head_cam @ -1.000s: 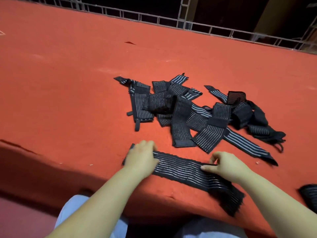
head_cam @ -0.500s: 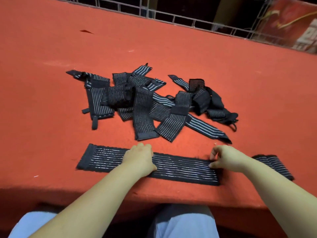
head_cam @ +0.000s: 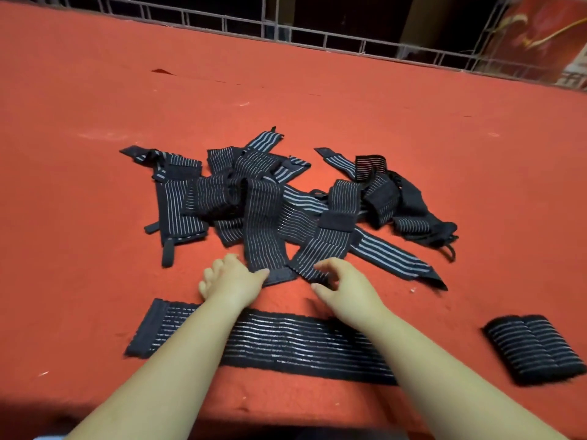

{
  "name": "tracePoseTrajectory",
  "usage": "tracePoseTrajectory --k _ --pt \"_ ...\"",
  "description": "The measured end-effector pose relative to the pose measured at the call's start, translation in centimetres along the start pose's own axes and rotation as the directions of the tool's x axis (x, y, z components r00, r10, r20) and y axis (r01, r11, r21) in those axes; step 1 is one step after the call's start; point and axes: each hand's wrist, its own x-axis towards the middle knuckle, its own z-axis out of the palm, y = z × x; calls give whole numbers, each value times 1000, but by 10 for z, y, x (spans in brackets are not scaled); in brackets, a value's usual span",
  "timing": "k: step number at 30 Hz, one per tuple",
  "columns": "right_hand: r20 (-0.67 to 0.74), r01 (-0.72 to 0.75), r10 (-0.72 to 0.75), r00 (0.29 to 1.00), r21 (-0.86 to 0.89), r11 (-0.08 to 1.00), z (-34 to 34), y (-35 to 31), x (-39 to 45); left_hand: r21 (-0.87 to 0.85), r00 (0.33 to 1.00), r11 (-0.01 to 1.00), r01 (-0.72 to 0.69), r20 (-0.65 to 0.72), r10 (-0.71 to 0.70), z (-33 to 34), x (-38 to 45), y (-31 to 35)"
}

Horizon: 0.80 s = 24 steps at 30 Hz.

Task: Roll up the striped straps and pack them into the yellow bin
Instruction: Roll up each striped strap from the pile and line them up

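Red felt (head_cam: pixel 95 100) covers the whole table, scuffed and speckled with pale lint. A white wire grid (head_cam: pixel 317 39) is set along its far edge, with dark space behind and a red and gold banner (head_cam: pixel 540 33) at the far right; no writing on it can be read. A heap of straps (head_cam: pixel 279 204) is piled mid-table. One strap (head_cam: pixel 286 341) is laid flat near the front edge, and a folded strap (head_cam: pixel 533 350) is seen well to its right. The left hand (head_cam: pixel 232 281) is held at the heap's near edge, thumb touching a strap end, fingers loosely bent. The right hand (head_cam: pixel 346 287) is spread beside it, gripping nothing. No labels are seen.
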Motion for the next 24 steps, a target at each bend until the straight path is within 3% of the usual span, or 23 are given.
tracePoseTrajectory --k 4,5,7,10,16,18,20,22,24 --pt "-48 146 -147 988 -27 989 20 -16 21 66 999 998 5 33 -7 11 20 1" --pt "-42 130 -131 991 -8 991 24 -17 26 18 999 999 -29 21 28 15 25 1" --pt "-21 88 -88 996 13 996 30 -14 30 -306 994 946 -105 -40 97 20 30 -1" --pt "-20 64 -64 998 30 997 36 -5 33 -794 995 600 -92 -51 85 9 28 6" --pt "3 -109 113 994 288 951 24 -26 35 -981 960 185 -66 -12 279 -37 -2 28" --pt "30 -171 186 982 556 813 15 -48 33 -980 938 178 -87 -20 347 -51 -14 30" --pt "254 -297 153 955 836 461 4 -73 31 -977 922 185 -108 -29 387 -63 -23 25" --pt "388 -382 -11 921 911 157 -10 -98 25 -973 893 202 -110 -7 449 -73 -33 19" --pt "380 -380 -87 921 925 23 -25 -118 24 -964 857 243 -104 37 515 -80 -43 12"
